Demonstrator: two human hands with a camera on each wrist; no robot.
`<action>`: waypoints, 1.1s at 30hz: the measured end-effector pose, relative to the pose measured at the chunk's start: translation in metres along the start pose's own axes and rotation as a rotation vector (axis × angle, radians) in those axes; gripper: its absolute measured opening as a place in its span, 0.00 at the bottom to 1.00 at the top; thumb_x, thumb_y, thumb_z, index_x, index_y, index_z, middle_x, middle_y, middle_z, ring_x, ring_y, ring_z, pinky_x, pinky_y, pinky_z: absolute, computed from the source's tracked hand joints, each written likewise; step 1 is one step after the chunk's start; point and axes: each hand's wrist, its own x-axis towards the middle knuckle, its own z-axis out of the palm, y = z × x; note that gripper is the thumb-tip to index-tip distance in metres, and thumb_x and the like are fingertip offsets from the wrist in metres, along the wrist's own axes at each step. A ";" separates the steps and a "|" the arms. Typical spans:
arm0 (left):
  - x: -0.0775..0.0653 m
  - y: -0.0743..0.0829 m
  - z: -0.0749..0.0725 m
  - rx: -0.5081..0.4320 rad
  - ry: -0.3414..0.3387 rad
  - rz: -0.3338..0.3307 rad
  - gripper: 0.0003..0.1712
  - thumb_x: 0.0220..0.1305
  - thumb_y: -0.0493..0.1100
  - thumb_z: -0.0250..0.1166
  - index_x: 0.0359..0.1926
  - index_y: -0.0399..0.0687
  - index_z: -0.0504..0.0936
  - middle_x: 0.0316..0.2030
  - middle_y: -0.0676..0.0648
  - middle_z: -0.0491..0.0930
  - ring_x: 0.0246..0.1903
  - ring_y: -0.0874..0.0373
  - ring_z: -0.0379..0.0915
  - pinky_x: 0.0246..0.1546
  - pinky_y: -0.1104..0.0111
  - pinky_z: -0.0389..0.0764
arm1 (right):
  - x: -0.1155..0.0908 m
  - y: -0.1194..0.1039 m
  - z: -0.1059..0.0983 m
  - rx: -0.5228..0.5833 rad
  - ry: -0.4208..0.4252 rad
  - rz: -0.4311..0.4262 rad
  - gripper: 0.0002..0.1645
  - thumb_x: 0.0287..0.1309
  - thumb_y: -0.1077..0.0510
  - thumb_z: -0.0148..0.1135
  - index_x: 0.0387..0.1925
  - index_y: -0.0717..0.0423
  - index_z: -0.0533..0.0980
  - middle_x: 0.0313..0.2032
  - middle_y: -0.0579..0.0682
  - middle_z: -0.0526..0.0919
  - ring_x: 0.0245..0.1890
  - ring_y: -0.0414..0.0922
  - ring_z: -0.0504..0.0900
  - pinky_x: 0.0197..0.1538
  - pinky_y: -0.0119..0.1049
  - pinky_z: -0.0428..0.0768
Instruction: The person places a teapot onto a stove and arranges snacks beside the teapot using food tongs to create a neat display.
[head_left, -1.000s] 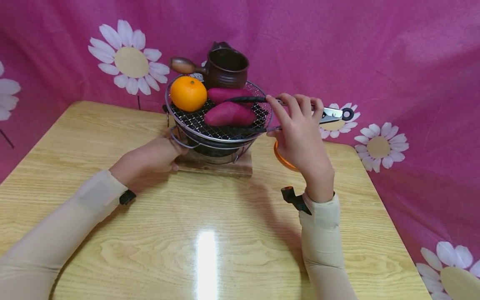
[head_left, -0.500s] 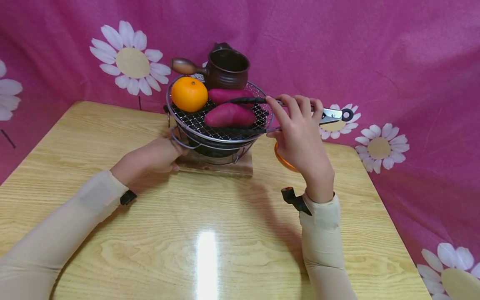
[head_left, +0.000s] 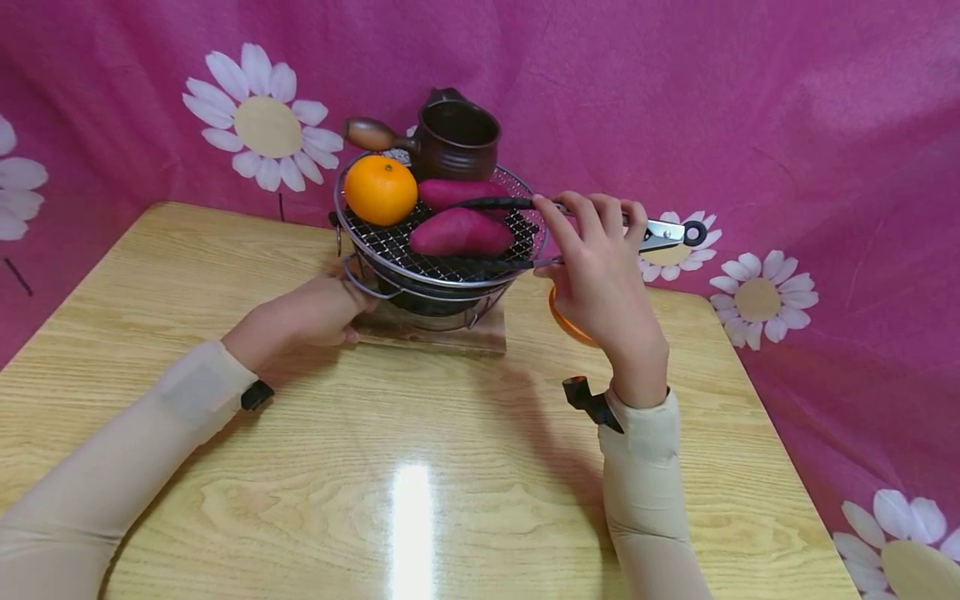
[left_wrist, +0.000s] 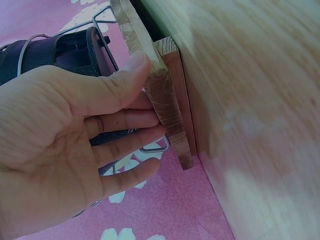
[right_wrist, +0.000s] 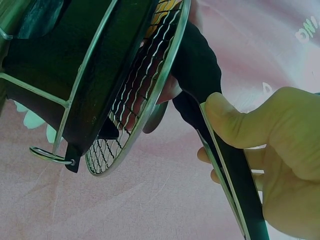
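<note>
My right hand (head_left: 600,258) grips black-and-steel tongs (head_left: 663,233) from above, fingers on one arm and thumb on the other. The tongs' arms straddle the front purple sweet potato (head_left: 450,232) on the round wire grill (head_left: 386,242). A second sweet potato (head_left: 442,192) lies behind it, beside an orange (head_left: 381,190). In the right wrist view, the tongs' black tips (right_wrist: 200,60) reach over the grill rim. My left hand (head_left: 318,308) holds the left end of the wooden board (left_wrist: 167,107) under the stove, thumb (left_wrist: 132,65) and fingers at its edge.
A dark brown pot (head_left: 459,142) with a wooden side handle stands at the back of the grill. The dark stove (head_left: 435,302) has wire handles jutting at its sides. An orange ring-shaped rim (head_left: 568,318) shows partly behind my right hand. A flowered pink cloth (head_left: 637,92) backs the table.
</note>
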 end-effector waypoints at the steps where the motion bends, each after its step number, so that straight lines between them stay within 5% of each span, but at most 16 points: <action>1: 0.000 0.000 0.000 0.000 0.001 0.002 0.30 0.56 0.37 0.75 0.60 0.45 0.77 0.66 0.34 0.65 0.51 0.42 0.73 0.55 0.51 0.80 | 0.000 0.000 0.000 0.000 0.000 0.000 0.38 0.55 0.62 0.70 0.69 0.57 0.71 0.62 0.63 0.74 0.62 0.62 0.66 0.66 0.64 0.52; 16: -0.001 0.001 -0.002 0.010 -0.003 0.019 0.26 0.56 0.37 0.75 0.56 0.45 0.79 0.60 0.36 0.71 0.42 0.45 0.75 0.50 0.53 0.81 | -0.001 0.000 0.000 -0.007 0.004 -0.009 0.39 0.55 0.63 0.70 0.69 0.57 0.70 0.62 0.63 0.74 0.61 0.62 0.66 0.66 0.64 0.52; 24: -0.001 0.003 -0.003 0.073 0.012 0.056 0.28 0.54 0.38 0.77 0.56 0.43 0.79 0.60 0.35 0.72 0.42 0.45 0.78 0.52 0.51 0.82 | -0.001 -0.001 0.000 0.005 0.052 -0.027 0.38 0.55 0.64 0.69 0.69 0.57 0.71 0.61 0.62 0.75 0.61 0.62 0.66 0.65 0.65 0.52; 33: -0.002 0.005 -0.004 0.030 0.018 0.034 0.27 0.55 0.37 0.76 0.57 0.46 0.79 0.62 0.35 0.70 0.45 0.44 0.77 0.53 0.51 0.81 | -0.001 -0.003 -0.003 -0.001 0.093 -0.016 0.37 0.55 0.63 0.70 0.68 0.57 0.72 0.59 0.62 0.76 0.60 0.61 0.68 0.65 0.65 0.52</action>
